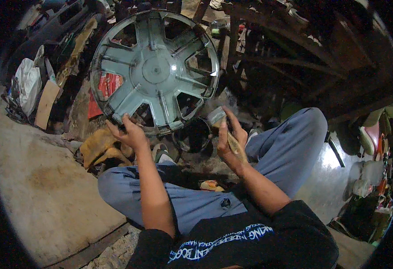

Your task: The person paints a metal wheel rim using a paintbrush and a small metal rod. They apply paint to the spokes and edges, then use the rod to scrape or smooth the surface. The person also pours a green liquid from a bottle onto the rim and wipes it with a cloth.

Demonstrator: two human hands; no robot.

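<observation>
A round grey-green wheel cover [157, 71] with wide spokes stands tilted in front of me, its surface shiny as if wet. My left hand [131, 134] pinches its lower left rim between thumb and fingers. To the right of the lower rim, my right hand [232, 136] is closed around the pale handle of a flat paintbrush [236, 147]. The brush's greyish head points up and to the left, apart from the cover. Below the cover sits a dark round container [192, 136], partly hidden; its contents are too dark to make out.
My bent legs [286, 139] frame the work. A yellowish-brown cloth or glove [100, 145] lies by my left knee. Left are a wooden board [48, 179] and a white plastic bag [28, 87]; behind, a red packet [109, 85]. Dark timber beams [304, 67] crowd the right.
</observation>
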